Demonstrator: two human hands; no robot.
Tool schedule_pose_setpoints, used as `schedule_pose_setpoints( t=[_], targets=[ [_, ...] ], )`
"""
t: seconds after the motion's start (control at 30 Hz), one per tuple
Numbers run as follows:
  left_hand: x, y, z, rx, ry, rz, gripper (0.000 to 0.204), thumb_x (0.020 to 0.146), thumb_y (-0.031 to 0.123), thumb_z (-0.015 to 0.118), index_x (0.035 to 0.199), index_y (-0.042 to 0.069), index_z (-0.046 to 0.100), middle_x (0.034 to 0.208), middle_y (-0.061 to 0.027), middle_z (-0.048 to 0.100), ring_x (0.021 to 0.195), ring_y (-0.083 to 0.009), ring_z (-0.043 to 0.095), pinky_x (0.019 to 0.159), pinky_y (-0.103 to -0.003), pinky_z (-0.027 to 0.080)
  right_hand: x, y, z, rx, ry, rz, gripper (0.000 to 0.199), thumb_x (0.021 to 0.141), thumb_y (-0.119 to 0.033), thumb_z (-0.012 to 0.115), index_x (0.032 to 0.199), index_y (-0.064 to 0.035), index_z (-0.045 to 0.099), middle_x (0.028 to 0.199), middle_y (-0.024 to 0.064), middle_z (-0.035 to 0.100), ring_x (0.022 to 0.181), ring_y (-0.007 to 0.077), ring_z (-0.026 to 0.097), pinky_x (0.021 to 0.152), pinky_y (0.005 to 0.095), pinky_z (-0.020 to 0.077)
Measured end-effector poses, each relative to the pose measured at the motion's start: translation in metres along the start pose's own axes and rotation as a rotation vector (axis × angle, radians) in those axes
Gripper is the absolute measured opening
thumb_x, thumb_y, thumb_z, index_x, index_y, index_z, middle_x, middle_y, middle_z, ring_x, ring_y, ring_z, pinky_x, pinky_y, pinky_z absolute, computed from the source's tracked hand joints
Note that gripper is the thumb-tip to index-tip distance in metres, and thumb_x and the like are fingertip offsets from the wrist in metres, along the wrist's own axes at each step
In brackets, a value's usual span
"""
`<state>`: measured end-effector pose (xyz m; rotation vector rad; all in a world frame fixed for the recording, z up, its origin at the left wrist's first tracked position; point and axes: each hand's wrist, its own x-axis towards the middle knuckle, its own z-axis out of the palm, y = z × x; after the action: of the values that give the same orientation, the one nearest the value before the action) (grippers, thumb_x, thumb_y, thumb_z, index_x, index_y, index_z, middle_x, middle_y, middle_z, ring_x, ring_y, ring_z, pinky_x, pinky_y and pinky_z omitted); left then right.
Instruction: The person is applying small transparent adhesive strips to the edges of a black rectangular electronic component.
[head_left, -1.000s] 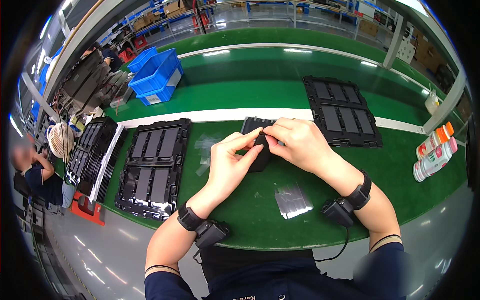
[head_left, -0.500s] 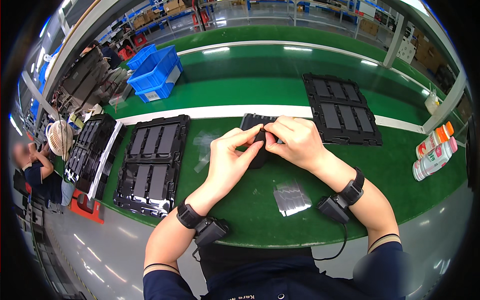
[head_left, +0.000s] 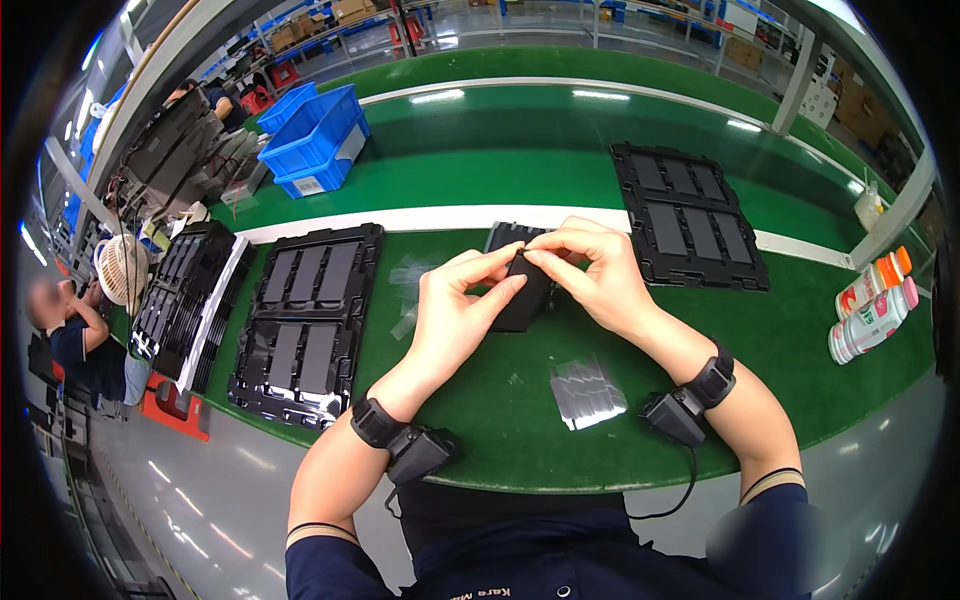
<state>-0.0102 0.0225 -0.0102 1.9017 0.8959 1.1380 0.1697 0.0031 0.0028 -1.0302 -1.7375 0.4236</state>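
Over the middle of the green bench, my left hand (head_left: 452,312) and my right hand (head_left: 598,278) meet at the upper end of a flat, dark rectangular panel (head_left: 522,308). Thumb and fingers of each hand pinch close together at its top edge. Whatever small part lies between the fingertips is too small to make out. Just behind the panel, a dark ridged piece (head_left: 508,236) is partly covered by my hands. Thin clear film sheets (head_left: 587,394) lie nearer me, to the right. More crumpled clear film (head_left: 405,285) is left of my left hand.
A black tray (head_left: 305,318) of grey panels lies at left, beside stacked trays (head_left: 180,290). Another filled tray (head_left: 715,274) lies back right. Blue bins (head_left: 318,150) stand far left, bottles (head_left: 872,322) at right. A fan (head_left: 122,268) and a seated person (head_left: 85,340) are at far left.
My fingers have shifted slightly at the panel's top edge, and the right hand's fingers are spread a little more. More of the panel's face shows. The whole view has moved slightly.
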Motion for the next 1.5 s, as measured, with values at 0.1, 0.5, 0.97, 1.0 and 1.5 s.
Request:
schedule_pose_setpoints(
  t=[0.1,0.5,0.97,1.0,1.5],
  targets=[
    [0.0,-0.001,-0.001,-0.027,-0.02,-0.01,0.036,0.077,0.002,0.069,0.112,0.007,0.063,0.078,-0.0002,0.056,0.075,-0.007,0.054,0.074,-0.022,0.047,-0.002,0.007,0.001,0.28,-0.059,0.21,0.013,0.083,-0.011,0.064,0.089,-0.001,0.068,0.08,0.0043,0.06,0.073,0.0099,0.057,0.064,0.024,0.0456],
    [0.0,0.001,-0.003,-0.042,-0.026,-0.02,0.036,0.077,0.001,0.068,0.111,0.006,0.063,0.077,-0.0007,0.057,0.074,-0.0067,0.053,0.07,-0.021,0.046,0.0,0.006,0.001,0.333,-0.096,0.266,0.014,0.085,-0.012,0.062,0.088,0.0017,0.067,0.077,0.003,0.062,0.07,0.007,0.055,0.064,0.0234,0.0449],
    [0.006,-0.006,-0.013,-0.403,-0.086,-0.308,0.031,0.079,-0.002,0.065,0.11,-0.001,0.058,0.083,-0.0042,0.063,0.076,-0.0078,0.062,0.072,-0.019,0.05,-0.005,0.004,-0.003,0.312,-0.162,0.266,0.019,0.081,-0.006,0.065,0.099,0.0005,0.063,0.082,0.0034,0.061,0.075,0.0071,0.058,0.071,0.0229,0.0481],
    [0.007,-0.006,-0.016,-0.4,-0.087,-0.31,0.031,0.079,-0.002,0.065,0.11,-0.001,0.058,0.083,-0.0042,0.063,0.076,-0.0078,0.062,0.072,-0.019,0.05,-0.006,0.005,-0.002,0.338,-0.176,0.328,0.022,0.079,-0.005,0.067,0.1,0.0008,0.062,0.082,0.0032,0.06,0.075,0.007,0.058,0.071,0.0221,0.0481],
    [0.007,0.002,-0.023,-0.156,-0.068,-0.161,0.011,0.082,0.007,0.066,0.089,-0.001,0.067,0.081,-0.0031,0.065,0.076,-0.0062,0.057,0.069,-0.02,0.045,-0.01,-0.012,0.012,0.255,-0.132,0.236,0.019,0.078,-0.006,0.067,0.094,-0.0002,0.059,0.078,0.008,0.062,0.076,0.0132,0.062,0.071,0.0269,0.0514]
  ],
)
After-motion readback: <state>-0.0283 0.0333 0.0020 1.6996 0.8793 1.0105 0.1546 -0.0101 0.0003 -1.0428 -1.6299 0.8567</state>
